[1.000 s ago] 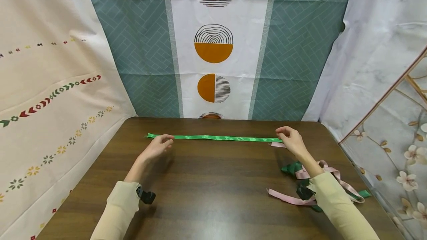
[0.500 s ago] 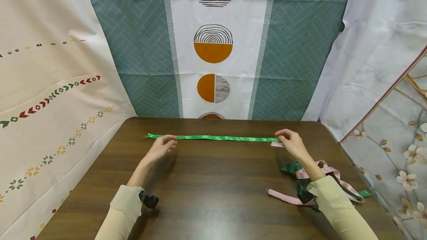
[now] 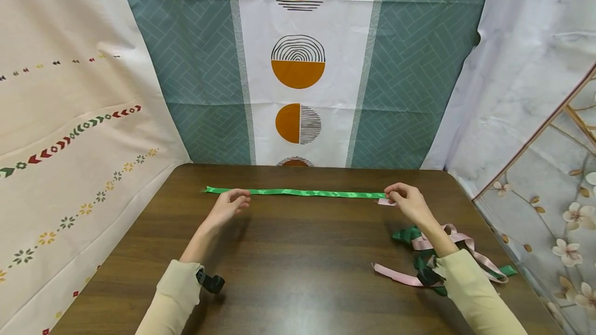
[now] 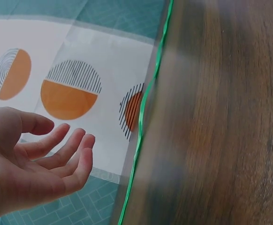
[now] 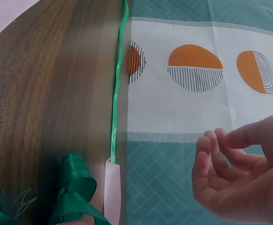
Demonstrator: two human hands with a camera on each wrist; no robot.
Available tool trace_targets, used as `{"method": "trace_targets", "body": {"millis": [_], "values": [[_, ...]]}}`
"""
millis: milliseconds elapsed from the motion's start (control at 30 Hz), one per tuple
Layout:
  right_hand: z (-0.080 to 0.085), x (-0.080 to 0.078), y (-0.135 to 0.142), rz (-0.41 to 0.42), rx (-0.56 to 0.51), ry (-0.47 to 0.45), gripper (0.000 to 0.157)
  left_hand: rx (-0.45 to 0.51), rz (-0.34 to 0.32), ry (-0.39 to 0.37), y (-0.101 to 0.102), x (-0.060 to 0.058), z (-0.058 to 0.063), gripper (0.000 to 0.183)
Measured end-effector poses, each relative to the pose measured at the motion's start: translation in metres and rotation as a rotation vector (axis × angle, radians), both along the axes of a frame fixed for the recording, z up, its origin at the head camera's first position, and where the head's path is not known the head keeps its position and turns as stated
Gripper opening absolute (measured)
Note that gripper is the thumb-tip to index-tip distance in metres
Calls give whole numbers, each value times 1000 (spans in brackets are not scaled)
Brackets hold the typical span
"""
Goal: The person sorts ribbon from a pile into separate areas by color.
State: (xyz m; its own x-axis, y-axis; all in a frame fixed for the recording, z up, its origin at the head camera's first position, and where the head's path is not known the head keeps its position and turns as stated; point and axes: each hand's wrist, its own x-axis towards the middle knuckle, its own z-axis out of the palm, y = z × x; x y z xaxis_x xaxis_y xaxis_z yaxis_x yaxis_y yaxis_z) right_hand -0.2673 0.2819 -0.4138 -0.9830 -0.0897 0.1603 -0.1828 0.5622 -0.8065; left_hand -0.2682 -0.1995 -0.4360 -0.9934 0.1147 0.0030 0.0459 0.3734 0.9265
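Observation:
A green satin ribbon (image 3: 298, 192) lies stretched straight across the far part of the brown table (image 3: 298, 252). My left hand (image 3: 229, 204) hovers over its left portion; in the left wrist view the fingers are loosely bent with nothing between them, apart from the ribbon (image 4: 141, 122). Over the right end is my right hand (image 3: 410, 203), thumb near the forefinger, and the right wrist view shows it holding nothing. A pink ribbon end (image 5: 112, 192) sits right at the green ribbon's right end, partly hidden by the right hand in the head view.
Under the right forearm, a tangle of dark green ribbon (image 3: 407, 234) and pink ribbon (image 3: 400, 277) lies on the table's right side. Patterned cloths hang behind the table (image 3: 298, 118) and at both sides. A small black device (image 3: 212, 282) is strapped to the left wrist.
My left hand has drifted a little to the right along the ribbon. The right hand has dropped slightly lower in the head view. The green ribbon has stayed in place.

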Motion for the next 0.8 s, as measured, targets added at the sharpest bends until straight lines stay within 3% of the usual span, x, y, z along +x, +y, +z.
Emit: {"method": "trace_targets", "body": {"millis": [500, 800], "values": [[4, 6, 7, 52, -4, -57, 23, -4, -54, -30, 8, 5, 3, 33], [8, 11, 13, 127, 1, -86, 24, 4, -72, -70, 13, 11, 6, 32]]}}
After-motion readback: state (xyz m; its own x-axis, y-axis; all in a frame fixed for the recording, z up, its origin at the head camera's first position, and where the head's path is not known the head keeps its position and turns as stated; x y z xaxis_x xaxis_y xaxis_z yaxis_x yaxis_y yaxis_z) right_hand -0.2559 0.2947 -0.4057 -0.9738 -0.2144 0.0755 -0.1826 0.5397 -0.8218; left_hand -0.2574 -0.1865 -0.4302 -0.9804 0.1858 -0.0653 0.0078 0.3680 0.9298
